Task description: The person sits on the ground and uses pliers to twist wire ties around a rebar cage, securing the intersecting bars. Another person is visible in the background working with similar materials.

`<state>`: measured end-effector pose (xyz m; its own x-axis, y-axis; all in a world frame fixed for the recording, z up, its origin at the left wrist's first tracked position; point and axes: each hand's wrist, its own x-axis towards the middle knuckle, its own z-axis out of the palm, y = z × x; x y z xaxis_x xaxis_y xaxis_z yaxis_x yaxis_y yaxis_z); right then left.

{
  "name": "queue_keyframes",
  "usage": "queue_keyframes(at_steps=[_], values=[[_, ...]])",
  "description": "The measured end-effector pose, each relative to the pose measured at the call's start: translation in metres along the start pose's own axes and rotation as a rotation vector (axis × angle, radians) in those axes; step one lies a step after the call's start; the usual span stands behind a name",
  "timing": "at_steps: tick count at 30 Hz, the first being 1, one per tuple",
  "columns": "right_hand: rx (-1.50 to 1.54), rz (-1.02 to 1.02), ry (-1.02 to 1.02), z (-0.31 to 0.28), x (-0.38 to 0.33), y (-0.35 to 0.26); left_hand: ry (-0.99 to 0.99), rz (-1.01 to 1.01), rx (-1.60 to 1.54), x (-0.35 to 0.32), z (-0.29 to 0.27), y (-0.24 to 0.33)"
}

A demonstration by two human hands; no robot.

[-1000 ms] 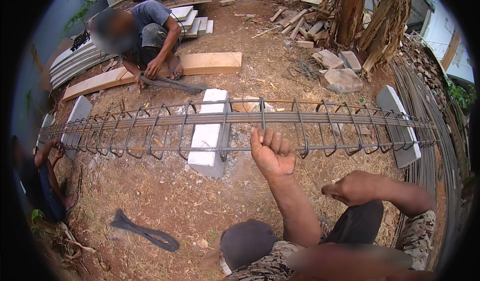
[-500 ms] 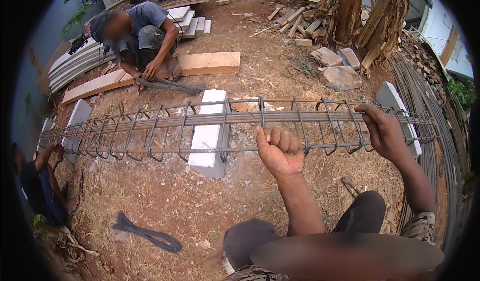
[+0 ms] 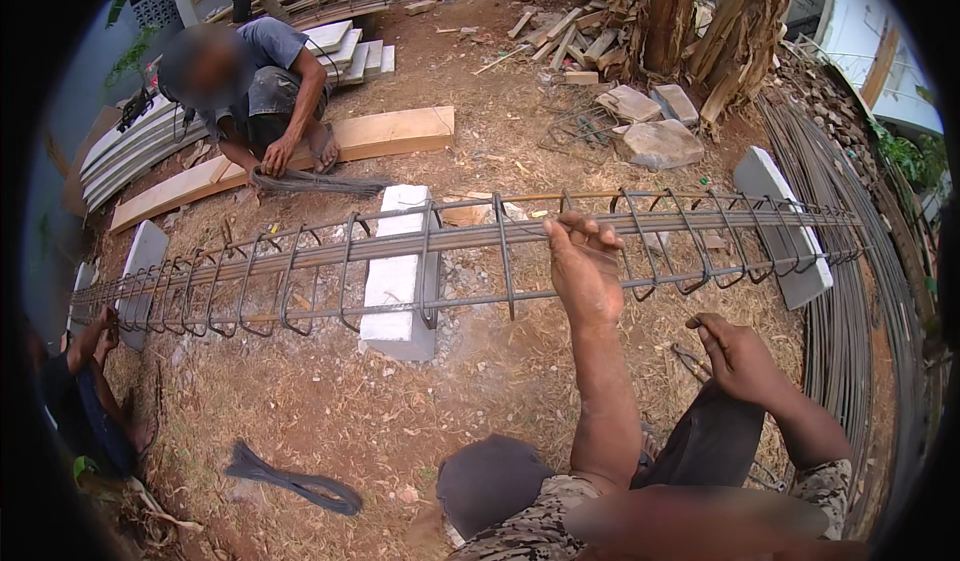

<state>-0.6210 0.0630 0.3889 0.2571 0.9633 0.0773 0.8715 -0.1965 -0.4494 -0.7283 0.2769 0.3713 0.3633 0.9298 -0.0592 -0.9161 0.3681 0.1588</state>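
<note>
The left hand is gripping a top bar of the steel cage lying across the white block, while the right hand (fingers curled, contents unclear) is hovering nearer the person, so the cage is probably liable to roll off that block.

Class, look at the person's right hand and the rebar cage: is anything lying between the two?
Nothing visible does. The right hand hangs low by the knee, apart from the rebar cage, with only bare ground between. The left hand already grips a cage bar.
</note>
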Motion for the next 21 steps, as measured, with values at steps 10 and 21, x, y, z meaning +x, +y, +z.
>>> queue_keyframes(at_steps=[10, 21], values=[[-0.384, -0.062, -0.191, -0.009, 0.015, -0.026, 0.341, 0.321, 0.006, 0.005, -0.012, -0.009], [-0.375, -0.194, -0.327, -0.031, 0.046, -0.024, -0.031, -0.075, -0.113, -0.022, -0.001, 0.010]])
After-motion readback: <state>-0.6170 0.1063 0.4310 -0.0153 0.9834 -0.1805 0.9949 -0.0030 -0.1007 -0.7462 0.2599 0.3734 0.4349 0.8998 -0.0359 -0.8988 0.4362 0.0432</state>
